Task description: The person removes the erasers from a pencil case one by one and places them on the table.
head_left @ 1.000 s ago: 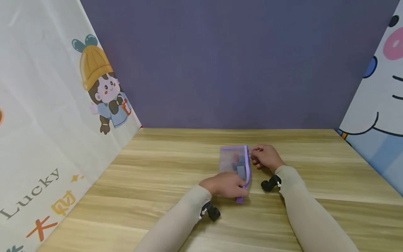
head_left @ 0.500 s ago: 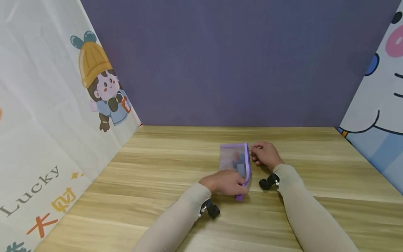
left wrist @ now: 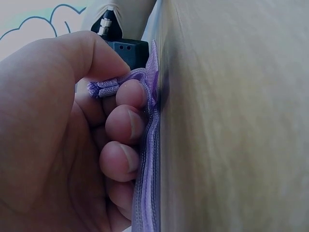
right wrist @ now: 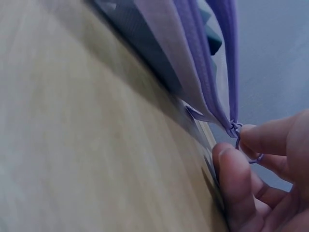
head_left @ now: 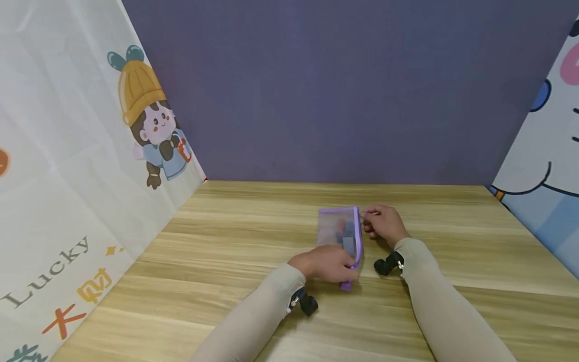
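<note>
Purple-edged pouch [head_left: 333,229] on the table [head_left: 235,236], pinched at its near zip end [left wrist: 108,87] by the curled left hand [head_left: 329,264] (presumably as anchor) and at its far pull cord [right wrist: 237,141] by the right hand [head_left: 383,223]

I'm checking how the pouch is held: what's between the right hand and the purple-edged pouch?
A thin purple cord loop bridges the right hand and the zippered pouch, at its zipper's end; the right wrist view shows it.
</note>
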Tool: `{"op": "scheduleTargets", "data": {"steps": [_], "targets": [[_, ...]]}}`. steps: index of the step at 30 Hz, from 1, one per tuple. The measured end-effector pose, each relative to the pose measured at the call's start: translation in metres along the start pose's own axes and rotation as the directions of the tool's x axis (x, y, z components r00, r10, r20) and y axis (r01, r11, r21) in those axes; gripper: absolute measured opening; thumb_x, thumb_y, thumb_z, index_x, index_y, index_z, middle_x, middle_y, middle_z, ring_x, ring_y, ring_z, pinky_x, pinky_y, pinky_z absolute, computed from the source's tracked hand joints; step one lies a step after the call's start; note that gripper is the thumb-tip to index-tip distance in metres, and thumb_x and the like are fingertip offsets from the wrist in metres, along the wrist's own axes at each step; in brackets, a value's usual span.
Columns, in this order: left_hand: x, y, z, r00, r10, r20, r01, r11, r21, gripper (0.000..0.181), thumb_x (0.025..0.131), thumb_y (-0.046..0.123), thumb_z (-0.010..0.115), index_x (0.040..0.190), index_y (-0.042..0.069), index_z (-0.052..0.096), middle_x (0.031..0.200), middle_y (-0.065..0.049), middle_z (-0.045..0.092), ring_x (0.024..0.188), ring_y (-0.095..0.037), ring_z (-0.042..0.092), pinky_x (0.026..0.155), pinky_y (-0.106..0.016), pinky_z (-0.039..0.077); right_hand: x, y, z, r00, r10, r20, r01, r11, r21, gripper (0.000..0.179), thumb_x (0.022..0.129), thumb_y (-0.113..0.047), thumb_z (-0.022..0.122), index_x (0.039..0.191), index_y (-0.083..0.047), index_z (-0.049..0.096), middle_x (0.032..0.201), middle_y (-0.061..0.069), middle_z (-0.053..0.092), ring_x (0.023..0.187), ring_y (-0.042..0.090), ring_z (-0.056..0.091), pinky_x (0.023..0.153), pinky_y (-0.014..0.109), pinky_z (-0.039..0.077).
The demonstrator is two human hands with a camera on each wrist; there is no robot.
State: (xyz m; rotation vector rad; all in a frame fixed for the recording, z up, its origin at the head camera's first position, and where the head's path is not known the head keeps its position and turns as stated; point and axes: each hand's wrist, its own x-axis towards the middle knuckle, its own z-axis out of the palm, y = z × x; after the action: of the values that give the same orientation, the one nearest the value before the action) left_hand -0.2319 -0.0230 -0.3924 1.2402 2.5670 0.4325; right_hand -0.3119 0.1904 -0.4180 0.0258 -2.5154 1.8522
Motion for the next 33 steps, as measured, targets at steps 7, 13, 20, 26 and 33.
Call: {"op": "scheduleTargets", "data": {"steps": [7,13,20,26,33], "targets": [[0.0022,0.0010,0.0001,1.000,-0.003,0.013,0.003,1.000,-0.003,0.036,0.092,0.030,0.056,0.060,0.020,0.042,0.054,0.011,0.039,0.048,-0.003,0.033,0.046,-0.021,0.029,0.0012,0.0020,-0.0024,0.999,-0.004,-0.033,0.005,1.000,0.015,0.030,0.099,-0.018,0.064,0.118,0.004,0.063,0.085,0.012,0.068,0.068,0.013,0.065,0.055,0.030,0.058],[0.0012,0.0009,-0.0019,1.000,-0.004,0.016,0.004,1.000,-0.001,0.036,0.092,0.030,0.056,0.061,0.020,0.042,0.055,0.010,0.039,0.049,-0.004,0.033,0.047,-0.022,0.029,0.0016,-0.0007,-0.0006,1.000,0.003,-0.026,-0.002,0.999,0.038,0.028,0.099,-0.018,0.064,0.117,0.004,0.064,0.085,0.013,0.068,0.068,0.014,0.065,0.055,0.031,0.058],[-0.0003,0.0002,-0.0017,1.000,-0.005,0.014,0.005,1.000,-0.002,0.037,0.092,0.030,0.056,0.060,0.020,0.040,0.053,0.011,0.038,0.048,-0.003,0.031,0.046,-0.021,0.028,0.0016,-0.0019,0.0017,1.000,0.008,-0.028,-0.007,0.999,0.043,0.028,0.100,-0.016,0.063,0.118,0.006,0.063,0.084,0.013,0.067,0.066,0.013,0.064,0.053,0.030,0.057],[-0.0006,-0.0005,-0.0014,1.000,-0.013,0.012,0.013,1.000,-0.027,0.036,0.092,0.030,0.056,0.061,0.020,0.041,0.054,0.011,0.038,0.047,-0.003,0.032,0.046,-0.022,0.028,0.0024,-0.0055,0.0038,1.000,0.004,-0.029,-0.003,0.998,0.058,0.030,0.100,-0.014,0.062,0.120,0.008,0.061,0.085,0.015,0.067,0.066,0.013,0.064,0.053,0.029,0.056],[0.0015,-0.0004,-0.0003,1.000,-0.005,0.006,0.005,1.000,-0.015,0.036,0.093,0.030,0.056,0.061,0.020,0.042,0.054,0.011,0.040,0.048,-0.004,0.034,0.046,-0.022,0.029,0.0073,-0.0025,0.0012,0.999,0.003,-0.037,-0.001,0.999,0.053,0.031,0.099,-0.015,0.063,0.122,0.006,0.062,0.088,0.015,0.068,0.067,0.012,0.065,0.055,0.029,0.058]]}}
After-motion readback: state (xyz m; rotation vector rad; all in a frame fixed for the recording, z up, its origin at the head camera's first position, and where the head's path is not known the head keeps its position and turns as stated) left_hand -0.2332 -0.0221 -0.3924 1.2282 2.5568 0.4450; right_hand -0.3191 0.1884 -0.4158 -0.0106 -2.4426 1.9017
